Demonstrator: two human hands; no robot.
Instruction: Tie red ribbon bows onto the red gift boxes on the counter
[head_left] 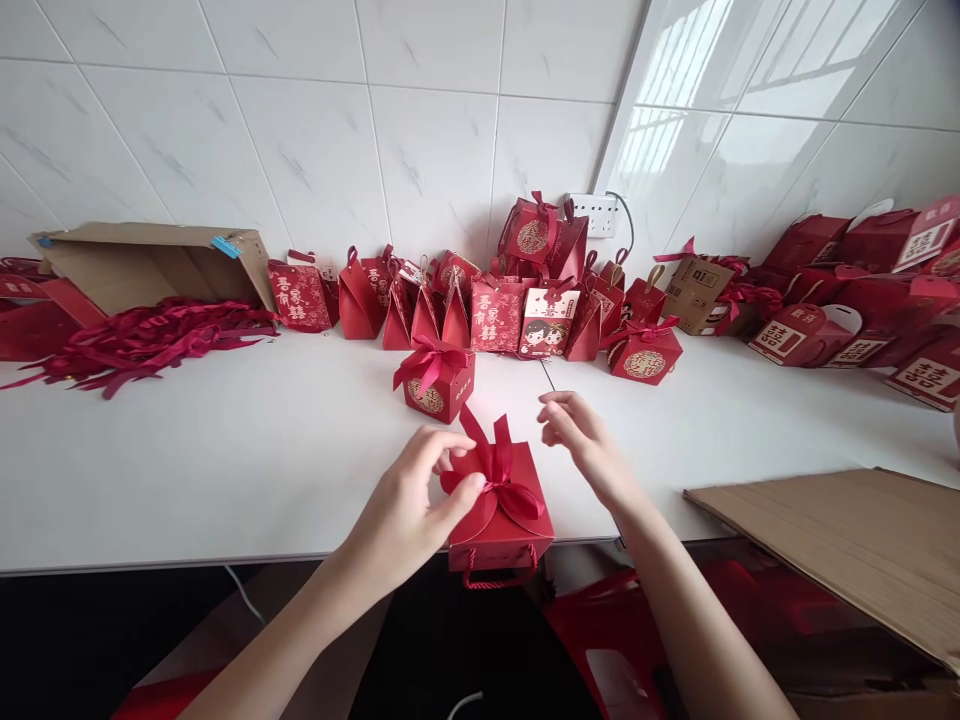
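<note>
A red gift box (517, 465) with a ribbon bow (499, 485) on top and a rope handle (499, 578) in front stands at the table's near edge. My left hand (424, 490) is at the box's left side, fingers apart, its thumb tip at the bow. To the right of the box and a little behind it, my right hand (585, 440) hovers with nothing seen in it, fingers loosely curled and thumb apart. Just behind is a smaller red box (450, 390) with its own bow.
Red gift boxes (495, 315) line the wall. On the left lie heaped red ribbons (157, 335) before an open carton (154, 262). More red boxes (870, 290) are piled at right. A cardboard flap (840, 530) juts up by the near right edge.
</note>
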